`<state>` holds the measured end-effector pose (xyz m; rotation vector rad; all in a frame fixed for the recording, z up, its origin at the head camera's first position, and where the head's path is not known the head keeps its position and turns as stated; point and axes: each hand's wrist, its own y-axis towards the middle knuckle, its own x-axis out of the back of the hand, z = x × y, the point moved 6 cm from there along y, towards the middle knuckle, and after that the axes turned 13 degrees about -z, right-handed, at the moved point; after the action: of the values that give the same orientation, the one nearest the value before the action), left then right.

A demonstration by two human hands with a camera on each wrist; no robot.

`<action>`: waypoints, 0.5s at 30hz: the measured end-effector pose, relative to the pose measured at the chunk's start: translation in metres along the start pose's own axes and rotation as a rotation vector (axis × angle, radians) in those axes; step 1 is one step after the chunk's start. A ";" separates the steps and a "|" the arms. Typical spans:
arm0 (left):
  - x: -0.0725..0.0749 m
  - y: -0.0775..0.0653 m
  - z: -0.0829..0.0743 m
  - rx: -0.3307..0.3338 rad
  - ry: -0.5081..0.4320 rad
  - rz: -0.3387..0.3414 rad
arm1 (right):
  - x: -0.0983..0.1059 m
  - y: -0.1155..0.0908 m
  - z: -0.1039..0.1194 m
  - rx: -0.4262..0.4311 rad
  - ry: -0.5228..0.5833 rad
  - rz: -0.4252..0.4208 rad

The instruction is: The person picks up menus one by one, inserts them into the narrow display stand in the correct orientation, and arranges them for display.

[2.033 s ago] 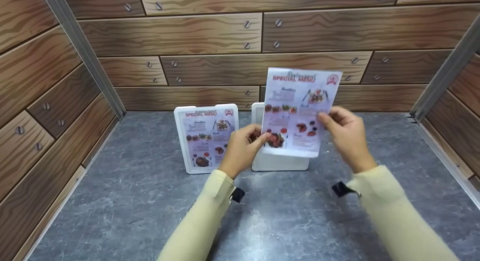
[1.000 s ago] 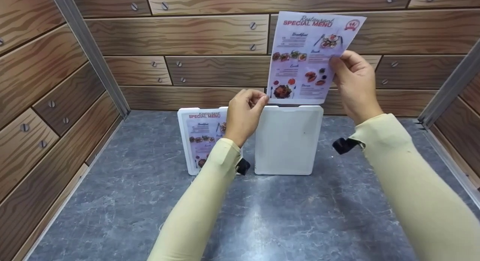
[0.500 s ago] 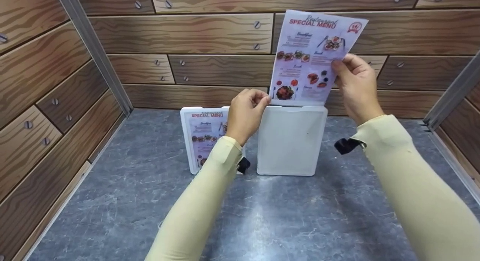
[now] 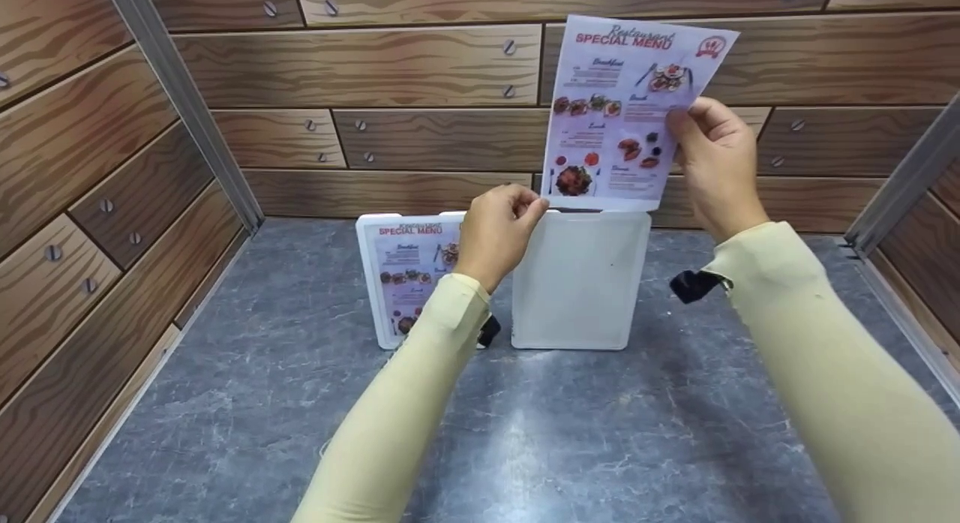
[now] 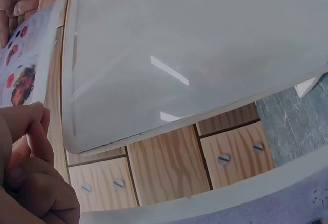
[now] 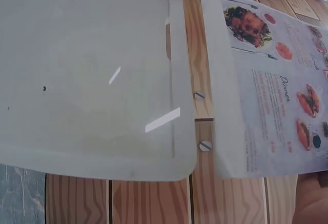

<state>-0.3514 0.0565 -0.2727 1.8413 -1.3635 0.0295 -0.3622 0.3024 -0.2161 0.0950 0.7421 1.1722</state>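
A printed restaurant menu sheet [image 4: 607,118] is held upright just above the white menu holder [image 4: 577,283], whose clear front shows only white. My right hand [image 4: 716,163] pinches the sheet's right edge between thumb and fingers. At the lower left corner, my left hand [image 4: 499,230] pinches the paper, its other fingers curled. In the right wrist view a narrow gap shows between the sheet's bottom edge [image 6: 225,106] and the holder's top rim [image 6: 182,80]. A second white holder [image 4: 367,275] with the same menu in it stands at left, partly hidden by my left arm.
Both holders stand upright on a grey marbled tabletop [image 4: 300,403]. Wood-plank-patterned panels [image 4: 360,65] enclose the back and sides, with grey metal posts [image 4: 187,103] at the corners.
From in front of the right holder, the menu sheet has risen to above its top edge, both hands moving up with it. Over the last second the sheet has barely shifted.
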 end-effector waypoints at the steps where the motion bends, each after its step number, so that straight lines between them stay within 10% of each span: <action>1: 0.000 0.000 0.001 0.001 0.010 0.001 | 0.000 0.000 -0.001 0.000 -0.004 0.000; 15: 0.000 -0.001 0.005 0.024 0.061 0.013 | 0.002 -0.001 -0.011 -0.032 -0.055 0.009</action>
<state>-0.3528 0.0532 -0.2766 1.8365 -1.3380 0.1078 -0.3671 0.3006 -0.2261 0.1034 0.6744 1.1853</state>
